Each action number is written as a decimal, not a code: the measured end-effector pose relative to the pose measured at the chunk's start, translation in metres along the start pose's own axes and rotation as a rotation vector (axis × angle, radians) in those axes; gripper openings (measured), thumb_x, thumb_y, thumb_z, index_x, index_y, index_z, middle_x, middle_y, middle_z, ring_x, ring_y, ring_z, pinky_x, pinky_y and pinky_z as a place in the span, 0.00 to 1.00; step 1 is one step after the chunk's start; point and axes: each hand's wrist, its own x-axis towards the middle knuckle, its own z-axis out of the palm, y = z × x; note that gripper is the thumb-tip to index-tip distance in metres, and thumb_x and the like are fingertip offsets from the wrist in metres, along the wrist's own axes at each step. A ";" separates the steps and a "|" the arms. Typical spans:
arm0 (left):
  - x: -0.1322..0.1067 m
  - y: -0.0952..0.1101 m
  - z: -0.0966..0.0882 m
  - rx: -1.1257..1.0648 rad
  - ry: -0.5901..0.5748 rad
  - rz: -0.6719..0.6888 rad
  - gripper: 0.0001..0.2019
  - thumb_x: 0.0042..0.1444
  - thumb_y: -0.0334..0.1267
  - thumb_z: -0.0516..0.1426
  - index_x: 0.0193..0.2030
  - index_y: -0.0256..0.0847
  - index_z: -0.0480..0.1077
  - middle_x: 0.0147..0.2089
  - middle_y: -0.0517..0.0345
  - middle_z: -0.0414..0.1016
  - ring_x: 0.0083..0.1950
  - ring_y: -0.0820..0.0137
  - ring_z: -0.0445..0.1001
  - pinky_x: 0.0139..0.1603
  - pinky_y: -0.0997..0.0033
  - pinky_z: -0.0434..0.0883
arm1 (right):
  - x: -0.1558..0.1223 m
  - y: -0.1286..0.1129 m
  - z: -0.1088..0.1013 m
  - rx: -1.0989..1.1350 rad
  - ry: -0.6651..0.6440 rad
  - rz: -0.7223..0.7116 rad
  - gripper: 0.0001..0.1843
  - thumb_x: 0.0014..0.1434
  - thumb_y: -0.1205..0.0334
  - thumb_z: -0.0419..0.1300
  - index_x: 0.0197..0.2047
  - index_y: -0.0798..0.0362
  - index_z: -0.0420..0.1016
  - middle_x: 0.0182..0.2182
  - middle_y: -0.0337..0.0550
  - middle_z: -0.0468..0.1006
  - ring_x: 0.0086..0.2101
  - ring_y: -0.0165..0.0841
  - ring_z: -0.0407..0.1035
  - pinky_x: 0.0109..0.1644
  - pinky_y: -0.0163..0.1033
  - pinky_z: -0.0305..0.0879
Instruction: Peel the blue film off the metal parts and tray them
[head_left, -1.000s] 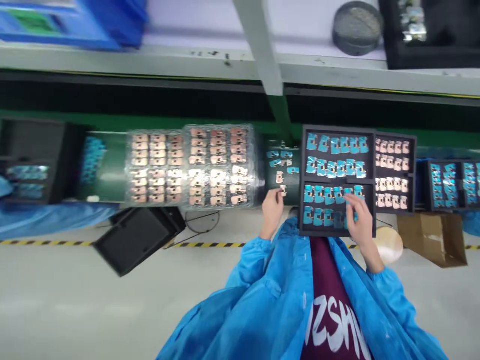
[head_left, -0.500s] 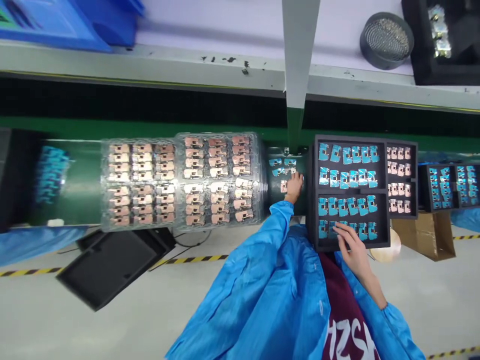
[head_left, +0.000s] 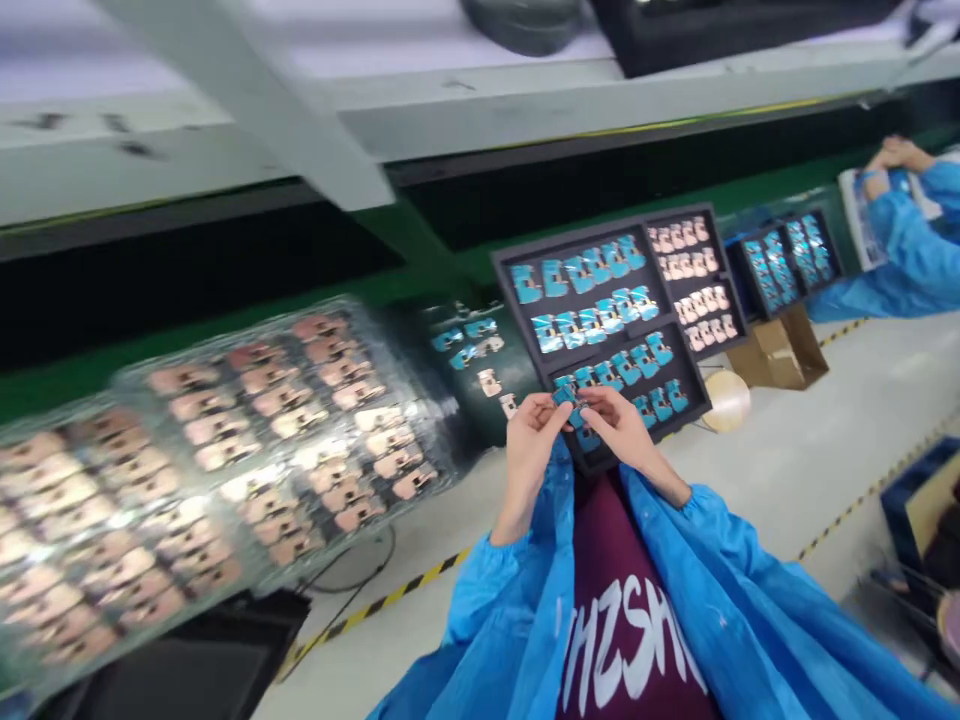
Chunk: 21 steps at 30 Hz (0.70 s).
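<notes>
Between the fingertips of my left hand (head_left: 534,430) and my right hand (head_left: 616,422) is a small blue film-covered metal part (head_left: 568,400). Both hands pinch it from opposite sides, over the near left corner of a black foam tray (head_left: 551,375). Rows of similar blue parts (head_left: 589,328) lie in that tray. Left of it, a few loose blue parts (head_left: 465,355) and some bare coppery parts (head_left: 489,382) rest on the green surface. My fingers cover some of the held part's edges.
Clear plastic trays of coppery parts (head_left: 270,385) stand to the left. Beyond the black tray sit another tray with coppery parts (head_left: 731,300) and further trays of blue parts (head_left: 787,262). A cardboard box (head_left: 780,350) is below. Another person's hands (head_left: 892,160) show at far right.
The view has swung right and tilted. My left hand has left the loose parts and joined my right hand over the tray; both now hold one blue part.
</notes>
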 end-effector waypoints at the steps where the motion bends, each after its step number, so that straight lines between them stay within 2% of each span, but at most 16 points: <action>1: -0.004 0.001 0.013 0.021 -0.079 -0.004 0.20 0.55 0.51 0.74 0.42 0.43 0.74 0.34 0.61 0.79 0.32 0.69 0.79 0.36 0.71 0.78 | 0.000 0.005 -0.007 0.059 0.039 0.027 0.23 0.68 0.39 0.68 0.56 0.45 0.82 0.47 0.44 0.86 0.43 0.40 0.82 0.47 0.45 0.85; 3: -0.003 0.001 0.042 0.146 -0.212 0.053 0.16 0.59 0.50 0.71 0.44 0.44 0.75 0.36 0.59 0.81 0.36 0.65 0.82 0.39 0.68 0.80 | -0.002 0.015 -0.032 0.105 0.186 0.046 0.23 0.64 0.36 0.70 0.49 0.47 0.83 0.41 0.42 0.85 0.38 0.38 0.81 0.43 0.45 0.84; 4: 0.002 0.002 0.057 0.255 -0.270 0.122 0.13 0.62 0.48 0.69 0.47 0.44 0.77 0.39 0.56 0.83 0.40 0.63 0.83 0.42 0.65 0.81 | -0.003 0.019 -0.048 0.094 0.295 0.042 0.24 0.63 0.36 0.71 0.47 0.47 0.83 0.39 0.42 0.85 0.36 0.38 0.80 0.42 0.45 0.83; 6: 0.015 0.004 0.087 0.544 -0.394 0.329 0.12 0.69 0.44 0.63 0.55 0.45 0.79 0.50 0.48 0.86 0.54 0.55 0.84 0.54 0.56 0.82 | -0.005 0.025 -0.083 -0.008 0.541 0.016 0.24 0.63 0.36 0.70 0.47 0.48 0.83 0.39 0.43 0.85 0.36 0.38 0.79 0.42 0.45 0.82; 8: 0.030 0.006 0.115 0.867 -0.527 0.561 0.18 0.73 0.39 0.56 0.66 0.44 0.77 0.66 0.42 0.81 0.71 0.48 0.75 0.70 0.45 0.75 | -0.004 0.029 -0.116 -0.207 0.728 -0.023 0.22 0.66 0.38 0.66 0.47 0.49 0.83 0.39 0.45 0.86 0.38 0.40 0.79 0.45 0.47 0.80; 9: 0.037 0.007 0.127 1.016 -0.597 0.658 0.21 0.74 0.37 0.54 0.71 0.43 0.74 0.73 0.41 0.75 0.79 0.46 0.67 0.75 0.41 0.69 | -0.003 0.030 -0.128 -0.320 0.777 -0.040 0.21 0.67 0.40 0.65 0.48 0.50 0.83 0.39 0.46 0.86 0.39 0.41 0.79 0.47 0.48 0.79; 11: 0.049 0.009 0.146 1.250 -0.720 0.784 0.27 0.75 0.35 0.51 0.78 0.40 0.67 0.83 0.41 0.60 0.86 0.44 0.53 0.81 0.38 0.61 | 0.000 0.032 -0.146 -0.505 0.808 -0.067 0.19 0.69 0.43 0.62 0.49 0.50 0.82 0.39 0.46 0.86 0.39 0.42 0.79 0.50 0.49 0.77; 14: 0.060 0.008 0.156 1.413 -0.826 0.847 0.30 0.75 0.35 0.49 0.82 0.37 0.61 0.87 0.40 0.50 0.87 0.44 0.48 0.83 0.38 0.56 | 0.005 0.033 -0.155 -0.617 0.799 -0.099 0.17 0.72 0.47 0.60 0.51 0.49 0.81 0.40 0.47 0.87 0.39 0.42 0.79 0.49 0.47 0.75; 21: 0.063 0.001 0.147 1.454 -0.858 0.856 0.31 0.76 0.35 0.48 0.83 0.39 0.59 0.88 0.41 0.46 0.88 0.45 0.45 0.85 0.36 0.52 | 0.003 0.034 -0.165 -0.539 0.808 -0.092 0.17 0.70 0.46 0.62 0.49 0.50 0.82 0.40 0.46 0.87 0.39 0.40 0.79 0.45 0.44 0.75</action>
